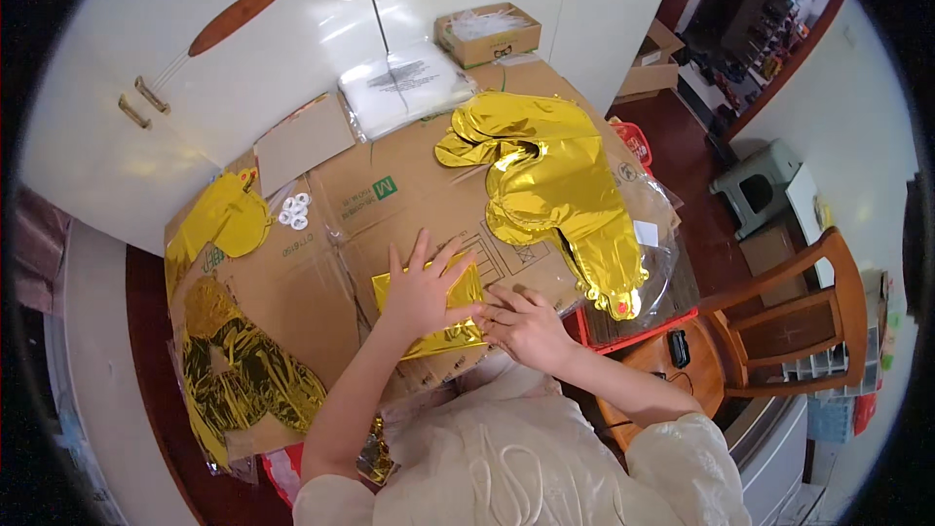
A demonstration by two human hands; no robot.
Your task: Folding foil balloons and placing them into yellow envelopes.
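Note:
A gold foil sheet folded into a flat packet lies near the front edge of the cardboard. My left hand rests on it, palm down with the fingers spread wide. At the packet's right edge, my right hand lies with its fingers apart and pointing left, the fingertips touching the edge. Beyond it to the right, a large gold foil balloon is spread flat and uninflated. More gold foil balloons lie at the left: a matte one at the upper left and a shiny, creased one nearer me.
Flattened cardboard covers the table. Several small white rolls sit at the left. At the back are a stack of clear plastic bags, a brown card and a carton of clear strips. A wooden chair stands right.

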